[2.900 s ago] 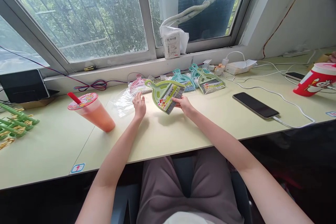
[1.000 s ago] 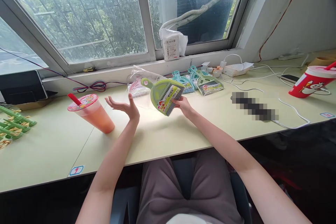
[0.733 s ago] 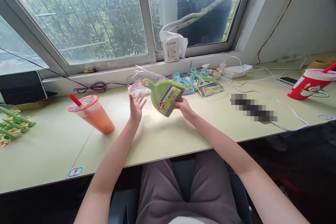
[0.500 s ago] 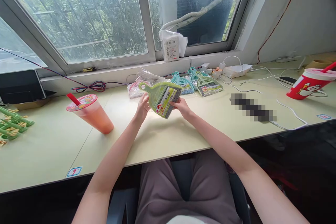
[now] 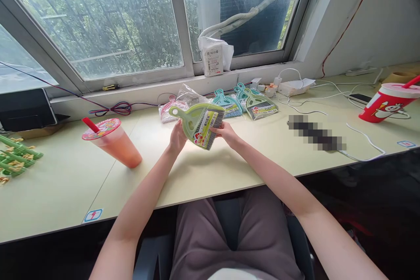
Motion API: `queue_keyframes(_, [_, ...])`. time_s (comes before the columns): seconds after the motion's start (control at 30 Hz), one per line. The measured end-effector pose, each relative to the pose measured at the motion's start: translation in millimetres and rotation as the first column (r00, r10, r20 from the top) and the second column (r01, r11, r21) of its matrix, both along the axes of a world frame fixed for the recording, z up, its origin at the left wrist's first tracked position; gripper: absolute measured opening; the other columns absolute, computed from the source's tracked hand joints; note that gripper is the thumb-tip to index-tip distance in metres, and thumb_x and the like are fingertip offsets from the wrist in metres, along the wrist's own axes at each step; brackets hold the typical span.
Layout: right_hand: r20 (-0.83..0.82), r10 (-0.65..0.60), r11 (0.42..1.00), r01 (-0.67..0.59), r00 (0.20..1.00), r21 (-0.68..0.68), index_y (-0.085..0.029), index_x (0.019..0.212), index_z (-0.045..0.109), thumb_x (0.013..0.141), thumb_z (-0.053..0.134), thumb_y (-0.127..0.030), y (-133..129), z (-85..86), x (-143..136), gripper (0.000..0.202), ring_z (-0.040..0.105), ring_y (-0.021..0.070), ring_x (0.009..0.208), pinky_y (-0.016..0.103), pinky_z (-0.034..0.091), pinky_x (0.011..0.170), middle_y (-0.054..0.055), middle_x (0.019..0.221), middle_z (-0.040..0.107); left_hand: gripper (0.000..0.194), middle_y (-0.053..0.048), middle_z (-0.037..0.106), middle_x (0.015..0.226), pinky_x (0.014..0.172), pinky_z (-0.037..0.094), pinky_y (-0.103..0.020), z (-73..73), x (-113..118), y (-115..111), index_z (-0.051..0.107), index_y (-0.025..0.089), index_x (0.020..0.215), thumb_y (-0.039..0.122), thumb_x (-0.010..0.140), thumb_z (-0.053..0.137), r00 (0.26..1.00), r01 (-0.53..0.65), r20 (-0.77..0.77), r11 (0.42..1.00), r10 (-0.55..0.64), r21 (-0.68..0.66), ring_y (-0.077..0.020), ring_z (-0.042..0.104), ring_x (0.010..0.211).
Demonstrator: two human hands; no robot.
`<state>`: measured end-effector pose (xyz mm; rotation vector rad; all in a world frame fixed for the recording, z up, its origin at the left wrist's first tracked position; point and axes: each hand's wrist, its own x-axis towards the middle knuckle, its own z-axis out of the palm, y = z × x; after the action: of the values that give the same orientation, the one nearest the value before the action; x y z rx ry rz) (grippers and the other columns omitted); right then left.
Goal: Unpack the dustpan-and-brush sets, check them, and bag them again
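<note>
Above the pale table, a green dustpan and brush set [image 5: 201, 124] is held between both hands, tilted with its looped handle to the upper left. Grey bristles and a yellow printed label face me. My left hand [image 5: 178, 137] grips it from below near the handle, its fingers partly hidden behind the set. On the opposite side, my right hand [image 5: 226, 134] pinches the bristle edge. Behind it lie more packaged sets: a pink one [image 5: 170, 107], blue ones [image 5: 226, 104] and another green one [image 5: 260, 105].
A cup of orange drink [image 5: 114, 142] stands to the left, beyond it green woven pieces [image 5: 16, 157] and a black tablet [image 5: 28, 107]. To the right are a blurred-out dark object [image 5: 316, 133], white cables [image 5: 367, 144] and a red cup [image 5: 382, 104]. A window runs behind.
The dustpan set has shifted slightly left and turned a little, so its handle loop now shows clear of my left hand. Both hands keep their hold.
</note>
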<state>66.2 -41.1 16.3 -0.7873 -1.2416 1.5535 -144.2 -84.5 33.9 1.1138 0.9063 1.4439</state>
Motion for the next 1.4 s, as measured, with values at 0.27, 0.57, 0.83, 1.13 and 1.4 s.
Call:
queue_keyframes(0.27, [-0.140,-0.128,0.992,0.126,0.982,-0.025,-0.016,0.091,0.070,0.070,0.086,-0.028,-4,-3.1,-4,0.029,0.074,0.0251,0.090,0.040,0.063,0.081,0.009,0.100,0.078,0.066,-0.011,0.069,0.127,0.092,0.054,-0.041,-13.1,26,-6,0.060,0.021,0.126,0.053,0.072,0.081,0.987,0.153,-0.035,0.986,-0.156,-0.069,-0.0279,0.066,0.115])
queue_keyframes(0.57, [-0.109,-0.109,0.981,0.089,0.988,-0.173,-0.017,0.089,0.066,0.084,0.068,-0.017,-6,0.8,-7,0.005,0.074,0.0207,0.079,0.040,0.063,0.084,0.006,0.088,0.077,0.059,-0.012,0.072,0.120,0.090,0.054,-0.041,-14.6,33,-9,0.066,0.018,0.117,0.042,0.066,0.084,0.990,0.065,-0.119,0.991,-0.078,-0.115,-0.0302,0.066,0.113])
queue_keyframes(0.83, [-0.100,-0.362,0.908,0.327,0.927,-0.261,-0.019,0.088,0.063,0.087,0.067,-0.024,4,0.7,3,0.006,0.071,0.0164,0.075,0.031,0.063,0.075,0.002,0.081,0.075,0.066,-0.012,0.071,0.123,0.089,0.055,-0.044,-20.2,35,-9,0.060,0.021,0.122,0.041,0.064,0.085,0.975,0.111,-0.181,0.986,-0.132,-0.120,-0.0325,0.067,0.113])
queue_keyframes(1.13, [-0.092,-0.360,0.905,0.324,0.928,-0.276,-0.021,0.091,0.061,0.088,0.068,-0.035,2,-2.3,7,0.016,0.071,0.0164,0.070,0.029,0.061,0.067,0.002,0.080,0.075,0.069,-0.012,0.068,0.129,0.083,0.054,-0.040,-25.0,35,-10,0.057,0.022,0.128,0.041,0.067,0.082,0.958,0.122,-0.248,0.988,-0.144,-0.099,-0.0326,0.064,0.113])
queue_keyframes(1.4, [-0.034,-0.327,0.903,0.302,0.944,-0.304,-0.022,0.092,0.061,0.088,0.069,-0.047,9,-4.1,13,0.027,0.072,0.0185,0.073,0.033,0.063,0.071,0.004,0.082,0.075,0.070,-0.010,0.069,0.127,0.085,0.054,-0.043,-22.3,38,-12,0.058,0.024,0.129,0.040,0.065,0.083,0.958,0.132,-0.241,0.985,-0.156,-0.113,-0.0339,0.064,0.114])
